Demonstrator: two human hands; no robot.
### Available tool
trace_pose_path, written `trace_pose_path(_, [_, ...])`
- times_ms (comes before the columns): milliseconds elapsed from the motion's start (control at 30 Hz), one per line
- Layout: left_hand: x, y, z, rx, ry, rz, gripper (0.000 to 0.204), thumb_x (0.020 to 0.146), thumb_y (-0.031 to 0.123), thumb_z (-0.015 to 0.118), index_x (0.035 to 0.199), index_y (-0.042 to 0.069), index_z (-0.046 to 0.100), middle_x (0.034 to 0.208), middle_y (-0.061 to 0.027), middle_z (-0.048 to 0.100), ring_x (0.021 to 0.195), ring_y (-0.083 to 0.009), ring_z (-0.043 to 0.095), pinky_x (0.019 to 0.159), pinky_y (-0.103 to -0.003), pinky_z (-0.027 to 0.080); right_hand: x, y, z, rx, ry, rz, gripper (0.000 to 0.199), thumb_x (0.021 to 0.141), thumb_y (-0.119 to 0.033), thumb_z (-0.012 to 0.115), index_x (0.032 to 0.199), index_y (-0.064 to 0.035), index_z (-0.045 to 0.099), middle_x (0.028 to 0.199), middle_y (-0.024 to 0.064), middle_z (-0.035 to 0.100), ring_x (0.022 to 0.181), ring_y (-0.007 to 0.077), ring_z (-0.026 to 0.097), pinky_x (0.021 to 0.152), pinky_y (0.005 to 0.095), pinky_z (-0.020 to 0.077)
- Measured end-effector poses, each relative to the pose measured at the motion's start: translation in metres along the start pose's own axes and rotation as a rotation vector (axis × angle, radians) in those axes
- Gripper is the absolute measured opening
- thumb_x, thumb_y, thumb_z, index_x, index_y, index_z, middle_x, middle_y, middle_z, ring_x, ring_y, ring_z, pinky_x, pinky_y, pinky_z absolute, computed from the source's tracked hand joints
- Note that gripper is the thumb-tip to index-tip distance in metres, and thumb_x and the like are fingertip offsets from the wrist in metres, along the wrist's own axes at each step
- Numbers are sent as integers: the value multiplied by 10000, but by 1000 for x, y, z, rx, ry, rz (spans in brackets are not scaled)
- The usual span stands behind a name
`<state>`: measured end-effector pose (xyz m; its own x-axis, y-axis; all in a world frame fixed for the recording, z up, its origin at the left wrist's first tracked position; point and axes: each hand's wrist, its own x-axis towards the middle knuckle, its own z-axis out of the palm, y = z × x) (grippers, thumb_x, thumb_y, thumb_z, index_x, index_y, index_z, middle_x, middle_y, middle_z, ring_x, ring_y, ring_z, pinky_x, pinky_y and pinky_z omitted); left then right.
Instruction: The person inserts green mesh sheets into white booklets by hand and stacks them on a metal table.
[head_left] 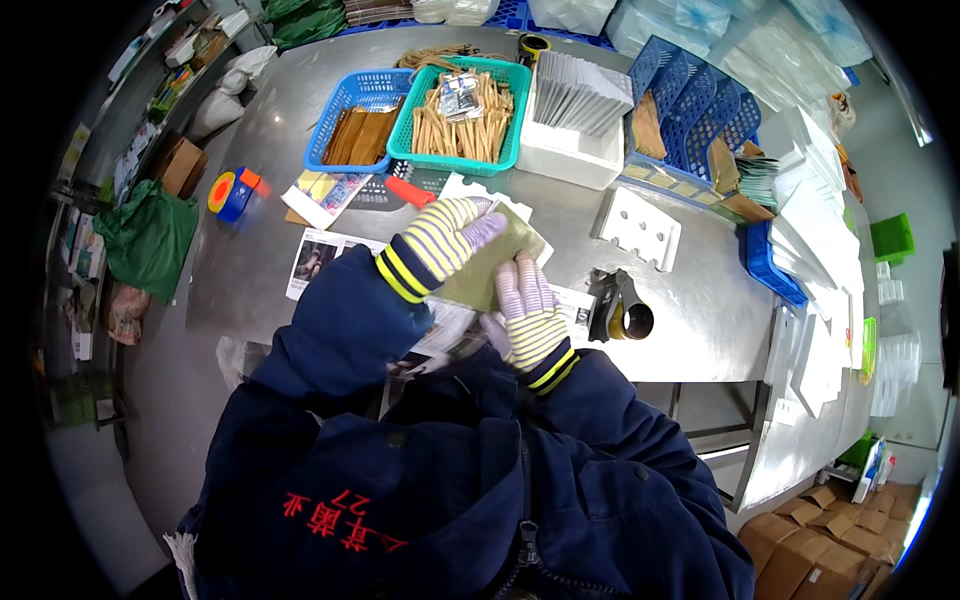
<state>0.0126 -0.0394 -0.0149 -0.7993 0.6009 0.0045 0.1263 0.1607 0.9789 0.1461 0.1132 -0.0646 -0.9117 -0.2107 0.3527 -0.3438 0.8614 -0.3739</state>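
Head view: left hand (445, 240) and right hand (528, 315), both gloved, grasp an olive pouch (490, 262) between them. Beyond the left hand, a green basket (510, 110) holds wooden sticks (450, 128) and a blue basket (345, 100) holds brown strips (358, 135). Bare table (700, 310) lies right of the right hand, up to the edge.

Bench (700, 330) under hands: brushed metal, dull sheen. Gloves on left hand (447, 238) & right hand (527, 320): striped knit cloth. Envelope (495, 262) between them: matt olive paper. Baskets (352, 95) beyond hands: glossy plastic mesh. Sleeves: matt navy cloth.
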Motion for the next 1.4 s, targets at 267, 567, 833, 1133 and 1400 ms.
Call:
trace_pose_path(267, [-14, 0, 3, 209, 21, 145, 297, 860, 245, 624, 959, -34, 631, 818, -98, 651, 776, -156, 597, 713, -296, 461, 30, 14, -18, 273, 194, 267, 294, 867, -302, 596, 962, -24, 593, 711, 149, 612, 648, 322, 604, 610, 382, 476])
trace_pose_path(567, [-51, 53, -1, 26, -258, 16, 379, 692, 187, 790, 977, 5, 618, 894, -87, 658, 858, -122, 602, 777, -254, 457, 18, 38, -5, 1939, -152, 791, 492, 896, -390, 545, 1131, 42, 537, 1040, 154, 620, 914, 194, 619, 778, 311, 510])
trace_pose_path(833, [-37, 26, 5, -23, -329, -74, 549, 696, 336, 786, 1079, -4, 586, 968, -84, 635, 944, -155, 585, 844, -300, 451, 8, -47, -34, 2628, -809, 824, 519, 915, -320, 517, 1263, 47, 401, 1185, 155, 535, 1052, 195, 549, 879, 307, 454])
trace_pose_path(1133, [-33, 3, 5, 253, -23, 116, 504, 725, 433, 725, 945, -13, 642, 810, -140, 648, 765, -204, 627, 712, -301, 469, 21, 14, -38, 1242, -580, 443, 298, 902, -224, 565, 1106, -10, 599, 958, 49, 646, 859, 104, 587, 761, 246, 468])
trace_pose_path(1400, [-30, -15, -37, -6, -297, -165, 424, 806, 270, 692, 1090, -25, 583, 962, -101, 650, 888, -133, 580, 797, -285, 458, -10, 39, -64, 1240, -257, 530, 277, 925, -141, 526, 1131, 40, 572, 992, 78, 654, 902, 118, 602, 799, 251, 472])
